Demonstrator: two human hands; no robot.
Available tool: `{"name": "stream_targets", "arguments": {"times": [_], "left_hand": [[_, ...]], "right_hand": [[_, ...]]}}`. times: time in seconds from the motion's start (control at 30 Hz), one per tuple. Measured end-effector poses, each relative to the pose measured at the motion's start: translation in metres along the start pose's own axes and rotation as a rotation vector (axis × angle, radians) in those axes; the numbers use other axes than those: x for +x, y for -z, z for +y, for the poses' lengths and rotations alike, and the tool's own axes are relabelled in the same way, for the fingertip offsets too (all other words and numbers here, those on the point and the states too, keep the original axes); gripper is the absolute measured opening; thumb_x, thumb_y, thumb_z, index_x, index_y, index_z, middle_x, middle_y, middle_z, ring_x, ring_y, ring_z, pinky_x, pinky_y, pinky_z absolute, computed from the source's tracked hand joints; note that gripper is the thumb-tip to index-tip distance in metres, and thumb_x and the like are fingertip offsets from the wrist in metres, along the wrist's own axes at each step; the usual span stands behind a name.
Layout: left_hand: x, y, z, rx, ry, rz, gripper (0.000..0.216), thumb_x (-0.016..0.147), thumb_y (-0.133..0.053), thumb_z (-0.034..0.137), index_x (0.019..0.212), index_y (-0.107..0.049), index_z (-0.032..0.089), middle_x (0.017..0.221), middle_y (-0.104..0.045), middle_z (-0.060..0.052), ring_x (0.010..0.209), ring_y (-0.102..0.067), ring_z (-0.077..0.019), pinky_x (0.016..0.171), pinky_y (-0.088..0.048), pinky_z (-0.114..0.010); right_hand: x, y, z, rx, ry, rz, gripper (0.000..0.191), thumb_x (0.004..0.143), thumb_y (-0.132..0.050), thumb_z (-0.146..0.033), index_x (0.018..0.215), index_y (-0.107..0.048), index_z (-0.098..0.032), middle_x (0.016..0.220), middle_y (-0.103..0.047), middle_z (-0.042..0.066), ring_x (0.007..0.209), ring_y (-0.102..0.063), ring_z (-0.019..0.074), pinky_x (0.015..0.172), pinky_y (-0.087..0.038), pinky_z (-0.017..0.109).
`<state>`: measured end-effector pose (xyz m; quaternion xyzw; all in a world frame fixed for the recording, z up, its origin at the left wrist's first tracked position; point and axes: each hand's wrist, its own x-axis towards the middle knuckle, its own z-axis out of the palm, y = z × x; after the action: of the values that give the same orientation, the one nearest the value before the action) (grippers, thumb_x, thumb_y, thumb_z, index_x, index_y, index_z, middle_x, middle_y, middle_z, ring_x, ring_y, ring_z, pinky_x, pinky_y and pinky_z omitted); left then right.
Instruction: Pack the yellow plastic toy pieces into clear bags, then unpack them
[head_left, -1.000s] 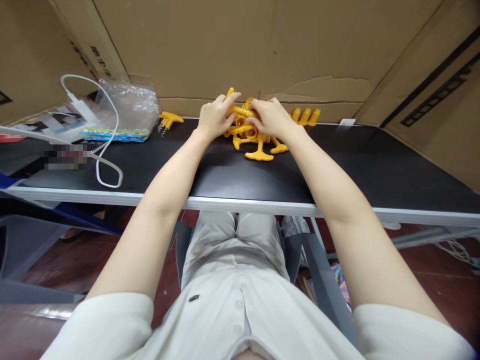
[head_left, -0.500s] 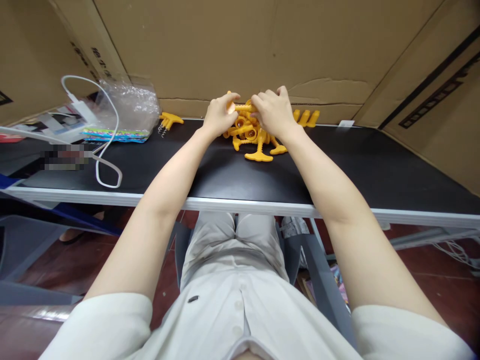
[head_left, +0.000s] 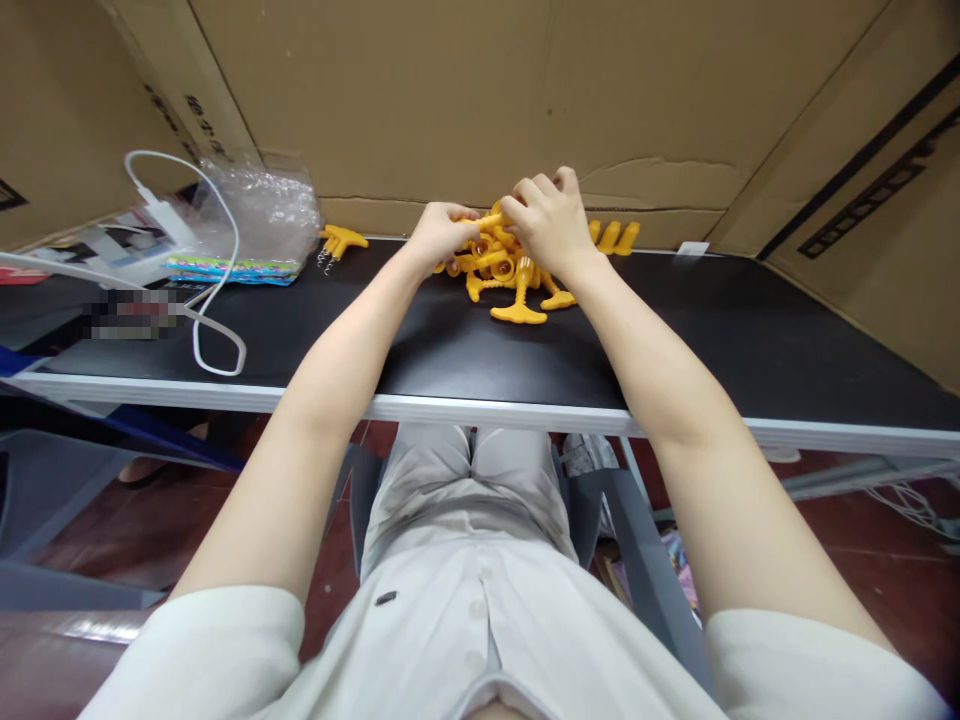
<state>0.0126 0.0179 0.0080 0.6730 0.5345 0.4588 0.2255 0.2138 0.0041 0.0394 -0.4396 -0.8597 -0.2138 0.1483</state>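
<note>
A pile of yellow plastic corkscrews (head_left: 501, 268) lies on the black table top, with T-shaped handles and ribbed sheaths showing. Over its left side my left hand (head_left: 441, 240) is closed, thumb and fingers pinching the end of a yellow corkscrew (head_left: 490, 221). My right hand (head_left: 551, 225) has its fingers curled on the other end of that piece, above the pile. The fingers cover most of it. One T-handled corkscrew (head_left: 519, 314) points toward me at the front of the pile.
Left of the pile lie yellow corkscrews with bare metal spirals (head_left: 343, 240). Farther left are a clear plastic bag (head_left: 259, 215) and a white cable (head_left: 236, 235). Several yellow sheaths (head_left: 627, 240) stand behind my right wrist. A cardboard wall (head_left: 450, 100) closes the back.
My left hand has turned and dropped slightly, and the yellow handle seen upright at its fingers is now hidden. The right hand has barely moved.
</note>
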Motion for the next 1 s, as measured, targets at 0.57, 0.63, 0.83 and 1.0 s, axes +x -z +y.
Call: {"name": "stream_targets", "arguments": {"times": [0.57,0.63,0.83,1.0], "left_hand": [[0.001,-0.003,-0.015,0.321,-0.33,0.168,0.05,0.089,-0.065,0.033,0.138,-0.07,0.044,0.126,-0.077,-0.008,0.133,-0.066,-0.0418,0.115,-0.052,-0.053],[0.002,-0.004,-0.014,0.291,-0.314,0.169,0.049,0.089,-0.068,0.032,0.137,-0.07,0.042,0.126,-0.078,-0.008,0.134,-0.066,-0.0407,0.115,-0.052,-0.052],[-0.002,-0.009,0.001,0.212,-0.2,0.164,0.036,0.087,-0.071,0.024,0.122,-0.072,0.029,0.121,-0.079,-0.008,0.133,-0.069,-0.0362,0.116,-0.052,-0.046],[-0.004,-0.013,0.011,-0.039,0.019,0.071,0.024,0.085,-0.074,0.019,0.108,-0.069,0.024,0.097,-0.073,-0.006,0.104,-0.075,-0.0314,0.097,-0.064,-0.046]], "right_hand": [[0.0,-0.009,0.006,0.121,-0.045,-0.013,0.039,0.107,-0.04,-0.034,0.139,-0.061,-0.027,0.144,-0.072,0.014,0.136,-0.065,0.035,0.123,-0.042,0.056],[-0.001,-0.005,0.003,0.082,-0.051,-0.016,0.04,0.107,-0.039,-0.033,0.139,-0.062,-0.026,0.144,-0.072,0.014,0.136,-0.065,0.0358,0.123,-0.041,0.058],[-0.002,0.001,0.002,0.102,-0.076,-0.002,0.035,0.105,-0.044,-0.031,0.132,-0.067,-0.03,0.145,-0.073,0.012,0.139,-0.062,0.0378,0.126,-0.035,0.064],[-0.003,0.003,0.002,0.054,-0.052,0.015,0.049,0.108,-0.026,-0.031,0.127,-0.071,-0.032,0.144,-0.073,0.013,0.137,-0.06,0.0372,0.122,-0.035,0.067]]}}
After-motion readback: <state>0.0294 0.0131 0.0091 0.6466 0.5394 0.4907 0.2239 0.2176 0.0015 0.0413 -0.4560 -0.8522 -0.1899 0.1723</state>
